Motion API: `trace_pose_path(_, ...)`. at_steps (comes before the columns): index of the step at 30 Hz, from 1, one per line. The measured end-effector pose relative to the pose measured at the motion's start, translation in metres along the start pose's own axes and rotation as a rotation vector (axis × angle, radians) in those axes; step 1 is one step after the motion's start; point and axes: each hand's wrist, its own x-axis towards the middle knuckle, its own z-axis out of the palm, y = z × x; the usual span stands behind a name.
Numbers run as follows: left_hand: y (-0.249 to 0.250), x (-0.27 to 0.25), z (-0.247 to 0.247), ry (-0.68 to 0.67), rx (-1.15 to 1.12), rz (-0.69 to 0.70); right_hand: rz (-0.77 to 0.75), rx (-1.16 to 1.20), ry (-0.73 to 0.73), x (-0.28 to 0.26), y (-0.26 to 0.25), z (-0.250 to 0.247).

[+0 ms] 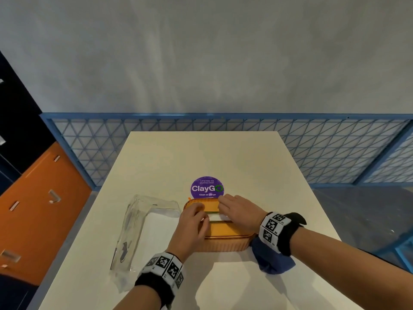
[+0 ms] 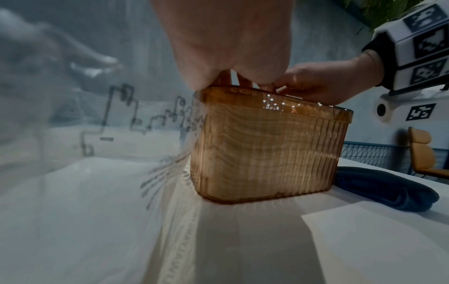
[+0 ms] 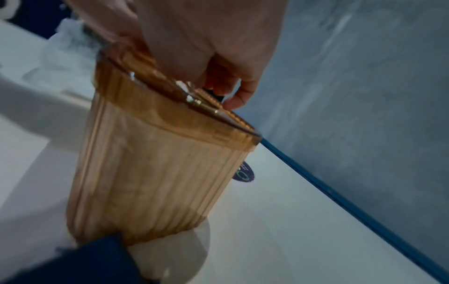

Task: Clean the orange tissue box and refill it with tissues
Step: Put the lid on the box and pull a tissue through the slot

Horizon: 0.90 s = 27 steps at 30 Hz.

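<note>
- Table (image 1: 223, 153), cream top, carries everything; far half w/ plenty of open room, blue mesh railing (image 1: 223, 121) runs behind its far edge.
- Plastic wrapper (image 1: 138, 222), clear & crumpled, lies toward the left edge, just beside the box; looks emptied, prob. the refill pack's sleeve, left close since it's done with. It takes up the room on that side.
- Orange tissue box (image 1: 223, 240) stands upright near the middle of the table, lid on, white tissues (image 1: 220, 218) showing in the top slot. Ribbed walls show a pale stack inside in the wrist views, so refill seems in.
- Blue cloth (image 1: 272, 258) bunched against the box's right near corner, touching it; parked within reach, likely after wiping.
- Right hand (image 1: 237, 209) rests on the lid's far part, fingers bent over the top, pressing it; no clear wrap round anything.
- Left hand (image 1: 192, 222) on the lid's left part, fingers curled at the slot; can't tell if it pinches a tissue or just presses. Both hands on top prob. to seat the lid or tease the first sheet up.
- Purple sticker (image 1: 207, 187), round, flat on the table just behind the box; no obstacle.
- Near edge in front of the box has free room for pulling the hands back.
</note>
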Motion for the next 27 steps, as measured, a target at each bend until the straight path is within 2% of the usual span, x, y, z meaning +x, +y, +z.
trace_pose_path(3,-0.001,0.0,0.0,-0.014,-0.007,-0.008,-0.006,0.033,0.086,-0.003,0.009,-0.002)
trace_pose_path(8,-0.003,0.003,-0.001,-0.03,-0.045,-0.032,-0.089,-0.034,0.069,-0.005,0.011,-0.01)
trace_pose_path(17,-0.008,0.006,0.003,-0.03,-0.037,-0.037,-0.147,-0.223,0.011,0.011,-0.005,-0.014)
trace_pose_path(27,-0.005,0.004,0.001,-0.045,-0.053,-0.038,-0.283,-0.227,0.023,0.02,0.004,-0.012)
